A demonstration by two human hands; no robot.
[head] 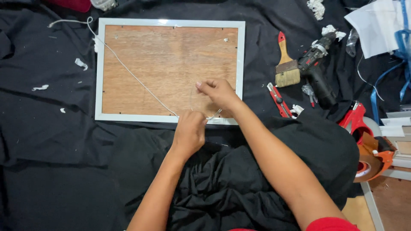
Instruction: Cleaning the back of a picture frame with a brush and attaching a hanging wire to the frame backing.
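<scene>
A picture frame (99,72) with a white rim lies face down on black cloth, its brown wooden backing (162,60) up. A white cord (124,66) runs from beyond the frame's top left corner diagonally across the backing to its bottom edge. My left hand (189,133) is closed on the cord at the frame's lower edge. My right hand (219,92) rests over the backing near the lower right, pinching a thin loop of the cord between its fingers.
To the right of the frame lie a paintbrush (286,68), a cordless drill (317,68), a red utility knife (279,100) and a red tape dispenser (364,137). White scraps dot the black cloth (47,128). White paper (376,25) and blue ribbon lie at top right.
</scene>
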